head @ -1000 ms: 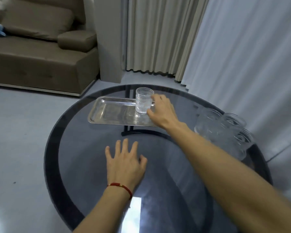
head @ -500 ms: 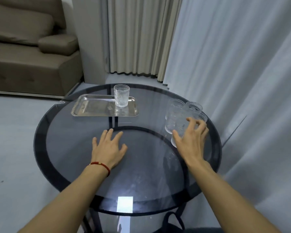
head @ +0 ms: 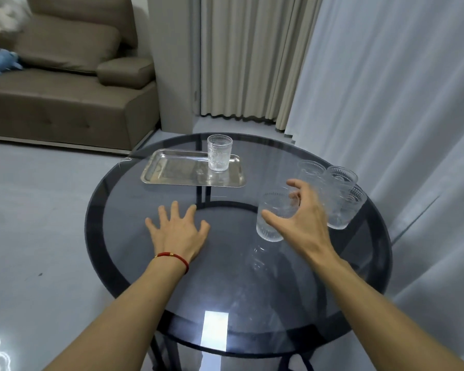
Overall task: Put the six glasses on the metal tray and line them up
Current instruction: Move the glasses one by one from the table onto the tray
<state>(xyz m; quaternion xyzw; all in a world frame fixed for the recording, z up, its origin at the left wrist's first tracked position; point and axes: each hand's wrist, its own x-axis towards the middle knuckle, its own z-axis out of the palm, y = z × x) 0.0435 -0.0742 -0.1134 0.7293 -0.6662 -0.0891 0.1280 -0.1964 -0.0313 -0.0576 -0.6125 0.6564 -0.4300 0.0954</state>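
A metal tray (head: 172, 170) lies at the far left of the round dark glass table (head: 225, 277). One ribbed clear glass (head: 219, 153) stands upright near the tray's right end. My right hand (head: 303, 223) grips another clear glass (head: 272, 220), held tilted just above the table, right of centre. Several more glasses (head: 340, 194) cluster at the table's right edge, partly behind my right hand. My left hand (head: 178, 232) rests flat on the table with fingers spread, holding nothing; a red cord circles its wrist.
A brown sofa (head: 65, 97) stands on the floor at the far left. Beige and grey curtains (head: 373, 89) hang close behind the table and along its right side. A bright light reflection (head: 214, 330) shows near the table's front edge.
My right hand left the glass on the tray, swung right to the cluster, and now holds one glass lifted off it toward the table's middle. My left hand stayed flat.
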